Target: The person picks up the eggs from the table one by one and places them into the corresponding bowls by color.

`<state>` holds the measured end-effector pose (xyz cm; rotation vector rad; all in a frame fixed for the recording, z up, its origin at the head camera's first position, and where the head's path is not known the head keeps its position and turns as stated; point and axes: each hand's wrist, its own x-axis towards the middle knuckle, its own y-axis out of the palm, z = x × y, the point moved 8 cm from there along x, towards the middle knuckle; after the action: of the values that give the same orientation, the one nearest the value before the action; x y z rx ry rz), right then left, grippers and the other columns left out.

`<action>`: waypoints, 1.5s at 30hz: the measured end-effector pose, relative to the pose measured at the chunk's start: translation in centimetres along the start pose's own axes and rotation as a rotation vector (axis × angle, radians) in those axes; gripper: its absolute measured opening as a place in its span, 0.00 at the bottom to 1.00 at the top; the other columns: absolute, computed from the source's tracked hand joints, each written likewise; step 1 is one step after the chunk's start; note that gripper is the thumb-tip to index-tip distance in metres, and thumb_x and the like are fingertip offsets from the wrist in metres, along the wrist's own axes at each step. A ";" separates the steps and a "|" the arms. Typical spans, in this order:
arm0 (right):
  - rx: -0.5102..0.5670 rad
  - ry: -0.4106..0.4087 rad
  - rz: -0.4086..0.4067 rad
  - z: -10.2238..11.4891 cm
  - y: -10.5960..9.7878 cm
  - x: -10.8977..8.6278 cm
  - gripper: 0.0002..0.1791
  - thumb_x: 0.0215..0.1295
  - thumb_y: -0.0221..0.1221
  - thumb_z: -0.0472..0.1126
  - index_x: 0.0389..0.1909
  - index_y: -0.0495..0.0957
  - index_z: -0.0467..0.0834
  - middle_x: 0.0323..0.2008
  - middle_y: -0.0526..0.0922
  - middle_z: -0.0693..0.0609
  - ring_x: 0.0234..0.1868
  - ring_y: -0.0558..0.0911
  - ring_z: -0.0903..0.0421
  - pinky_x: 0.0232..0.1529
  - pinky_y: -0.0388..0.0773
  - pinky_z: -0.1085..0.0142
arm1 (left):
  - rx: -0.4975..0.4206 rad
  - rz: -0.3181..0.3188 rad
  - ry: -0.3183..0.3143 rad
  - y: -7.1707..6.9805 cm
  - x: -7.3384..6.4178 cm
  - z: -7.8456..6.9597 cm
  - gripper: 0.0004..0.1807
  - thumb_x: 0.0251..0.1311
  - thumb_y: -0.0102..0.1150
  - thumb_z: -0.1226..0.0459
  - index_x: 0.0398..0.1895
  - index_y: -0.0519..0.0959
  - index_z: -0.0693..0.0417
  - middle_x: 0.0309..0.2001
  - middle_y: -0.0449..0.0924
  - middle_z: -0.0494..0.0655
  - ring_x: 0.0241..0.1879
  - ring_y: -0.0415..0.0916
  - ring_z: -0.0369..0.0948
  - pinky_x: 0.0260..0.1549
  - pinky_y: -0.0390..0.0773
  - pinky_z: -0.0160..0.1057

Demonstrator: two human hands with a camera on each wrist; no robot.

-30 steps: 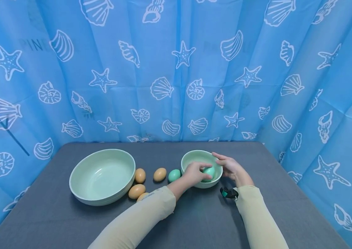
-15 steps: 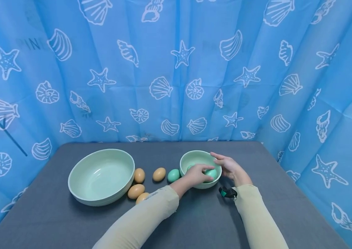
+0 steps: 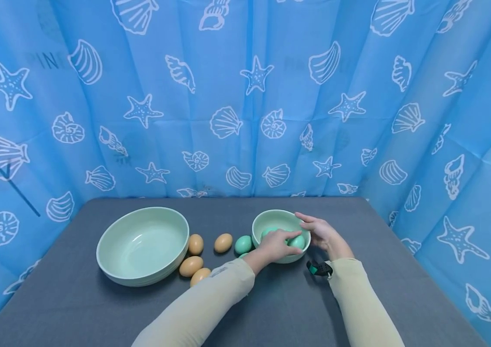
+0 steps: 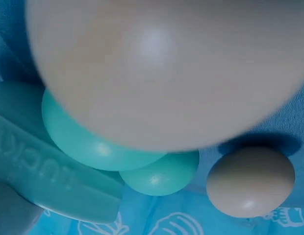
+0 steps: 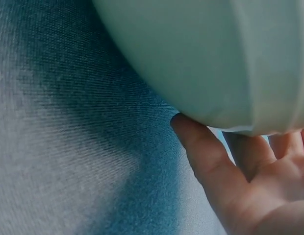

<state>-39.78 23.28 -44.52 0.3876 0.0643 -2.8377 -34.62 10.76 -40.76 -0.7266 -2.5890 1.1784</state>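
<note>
In the head view my left hand [image 3: 277,246] reaches into the small pale green bowl [image 3: 267,219], thumb and fingers pinching a green egg [image 3: 298,241] near its right wall. Another green shape [image 3: 268,231] shows in the bowl behind that hand. My right hand [image 3: 321,233] holds the bowl's right side, with fingertips at the rim; the right wrist view has its fingers [image 5: 206,152] against the outside of the bowl [image 5: 191,63]. Left of the bowl lies a green egg [image 3: 243,245], with a second partly hidden by my left wrist.
A large pale green bowl [image 3: 141,250] stands at the left. Several brown eggs [image 3: 191,266] lie beside it, one brown egg [image 3: 223,243] nearer the middle. A blue shell-print curtain [image 3: 245,144] hangs behind the grey table [image 3: 289,308]. A black strap [image 3: 319,268] circles my right wrist.
My left hand has shifted slightly right inside the small bowl with the green egg. More green shows behind it, and an egg by its wrist has come into sight. The right hand stays put.
</note>
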 end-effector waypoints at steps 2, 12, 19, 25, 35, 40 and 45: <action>0.003 -0.002 -0.004 0.0 -0.1 0.1 0.29 0.79 0.39 0.37 0.77 0.46 0.43 0.74 0.47 0.34 0.69 0.62 0.38 0.54 0.78 0.56 | -0.006 -0.005 0.016 -0.1 0.1 0.0 0.31 0.61 0.64 0.51 0.68 0.70 0.39 0.63 0.74 0.42 0.63 0.69 0.45 0.57 0.73 0.46; 0.035 -0.007 -0.028 0.0 -0.4 0.2 0.29 0.78 0.42 0.38 0.76 0.49 0.42 0.73 0.52 0.34 0.53 0.79 0.56 0.51 0.80 0.59 | 0.024 0.017 0.069 -0.1 0.4 0.0 0.32 0.61 0.65 0.51 0.68 0.71 0.46 0.64 0.73 0.44 0.63 0.69 0.43 0.58 0.72 0.43; 0.059 -0.014 -0.019 0.0 -0.4 0.3 0.28 0.79 0.41 0.38 0.76 0.49 0.41 0.73 0.52 0.34 0.48 0.80 0.63 0.51 0.80 0.62 | 0.019 -0.015 0.031 -0.3 0.6 0.3 0.34 0.58 0.67 0.50 0.67 0.72 0.49 0.62 0.75 0.45 0.62 0.70 0.42 0.59 0.71 0.45; 0.056 -0.014 -0.026 0.1 -0.4 0.5 0.28 0.79 0.41 0.38 0.76 0.48 0.42 0.73 0.50 0.35 0.58 0.76 0.56 0.54 0.77 0.61 | 0.036 -0.030 -0.003 -0.7 0.6 0.4 0.34 0.56 0.68 0.50 0.66 0.73 0.49 0.62 0.75 0.45 0.62 0.70 0.44 0.60 0.68 0.54; 0.039 0.007 -0.037 -0.1 -0.5 0.6 0.29 0.79 0.40 0.38 0.76 0.47 0.43 0.74 0.48 0.36 0.70 0.61 0.45 0.52 0.78 0.65 | -0.221 -0.054 -0.032 -3.5 -1.1 1.1 0.24 0.65 0.61 0.63 0.64 0.73 0.59 0.59 0.75 0.58 0.56 0.73 0.53 0.52 0.76 0.47; 0.025 0.014 -0.052 -0.2 -0.5 0.6 0.29 0.79 0.40 0.39 0.76 0.47 0.44 0.75 0.48 0.36 0.71 0.58 0.41 0.48 0.79 0.66 | -0.269 -0.097 -0.050 -5.6 -2.8 2.0 0.22 0.65 0.60 0.64 0.62 0.75 0.58 0.57 0.76 0.58 0.54 0.74 0.52 0.47 0.78 0.47; 0.027 0.021 -0.056 -0.1 -0.4 0.5 0.29 0.79 0.40 0.38 0.76 0.47 0.44 0.75 0.47 0.37 0.72 0.55 0.40 0.46 0.79 0.68 | -0.285 -0.129 -0.017 -7.0 -4.7 3.0 0.21 0.65 0.60 0.66 0.62 0.75 0.58 0.58 0.75 0.59 0.58 0.71 0.56 0.50 0.77 0.50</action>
<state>-40.35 23.52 -44.73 0.4273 0.0422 -2.8931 -34.15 2.48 -37.43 -0.5915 -2.8028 0.7916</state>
